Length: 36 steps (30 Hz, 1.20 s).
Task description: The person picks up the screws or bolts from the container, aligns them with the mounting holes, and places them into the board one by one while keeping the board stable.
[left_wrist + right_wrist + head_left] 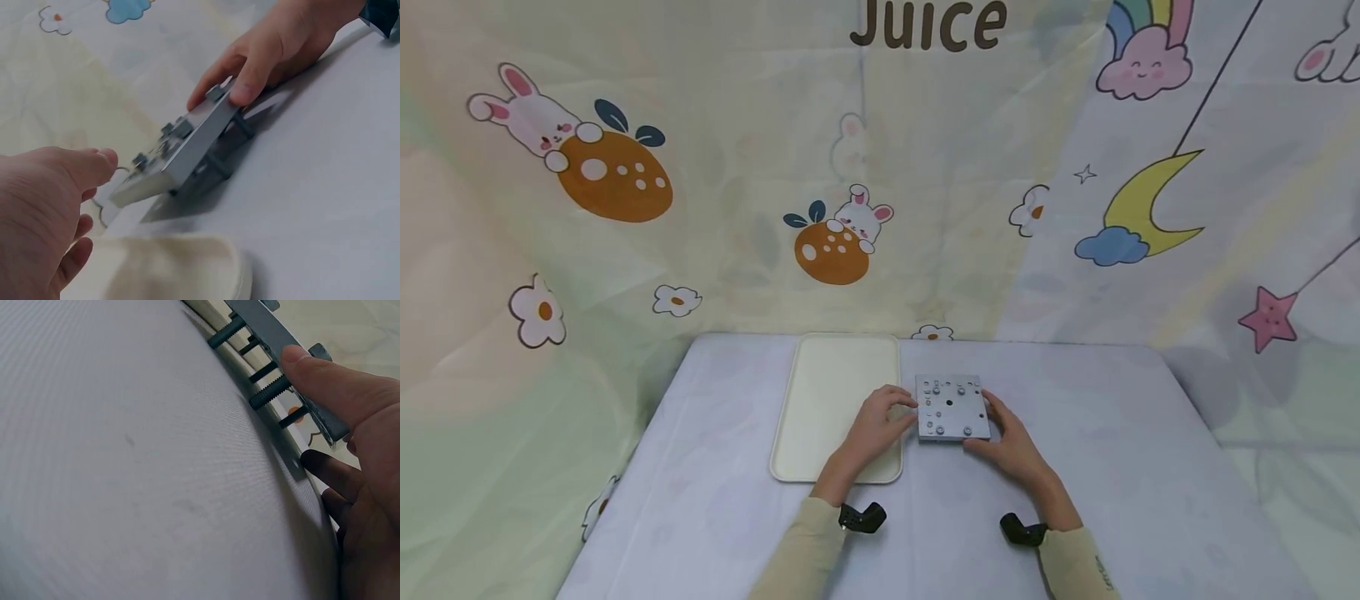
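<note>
Metal plate (957,418): over the table (1075,400), just right of the tray (835,371), bolts (270,394) poking out underneath
Right hand (1013,447): pinching the plate's edge, thumb near side
Left hand (877,425): kinda loose, thumb and fingers apart, by plate's left edge

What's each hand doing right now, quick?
Left hand: open, beside the silver rectangular metal plate with bolts, holding nothing.
Right hand: closed on that plate, holding it by its edges.
</note>
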Available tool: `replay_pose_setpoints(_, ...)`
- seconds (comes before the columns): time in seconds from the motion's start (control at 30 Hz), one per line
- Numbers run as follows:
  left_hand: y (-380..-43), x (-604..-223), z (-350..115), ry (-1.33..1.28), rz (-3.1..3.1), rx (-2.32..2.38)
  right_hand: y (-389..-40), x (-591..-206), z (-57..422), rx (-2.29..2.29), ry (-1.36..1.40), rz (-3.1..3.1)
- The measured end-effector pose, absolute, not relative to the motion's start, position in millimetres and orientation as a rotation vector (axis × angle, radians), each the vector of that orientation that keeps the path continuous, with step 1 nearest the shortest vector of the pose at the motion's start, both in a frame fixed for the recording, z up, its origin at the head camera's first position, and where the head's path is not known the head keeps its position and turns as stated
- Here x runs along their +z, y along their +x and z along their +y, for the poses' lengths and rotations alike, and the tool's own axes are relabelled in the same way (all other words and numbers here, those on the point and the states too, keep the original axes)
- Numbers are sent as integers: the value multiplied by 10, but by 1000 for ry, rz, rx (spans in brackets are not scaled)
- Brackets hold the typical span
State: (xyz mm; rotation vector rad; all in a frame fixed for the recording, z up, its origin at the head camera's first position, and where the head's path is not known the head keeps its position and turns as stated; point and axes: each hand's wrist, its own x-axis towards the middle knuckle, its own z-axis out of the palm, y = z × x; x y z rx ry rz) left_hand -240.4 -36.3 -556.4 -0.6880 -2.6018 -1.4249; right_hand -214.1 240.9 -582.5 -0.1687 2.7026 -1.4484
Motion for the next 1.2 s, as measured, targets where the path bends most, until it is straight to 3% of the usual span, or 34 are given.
replay_pose_setpoints(0.77,-1869,-5667,-1558,-466,-2786,-1249,-2172,-5836,2383,-1449,-139,2673)
replay_pose_setpoints(1.2,-1883,-5713,-1688,-554,-2855,-1114,-2183,-5843,2393,-1445,-149,2695)
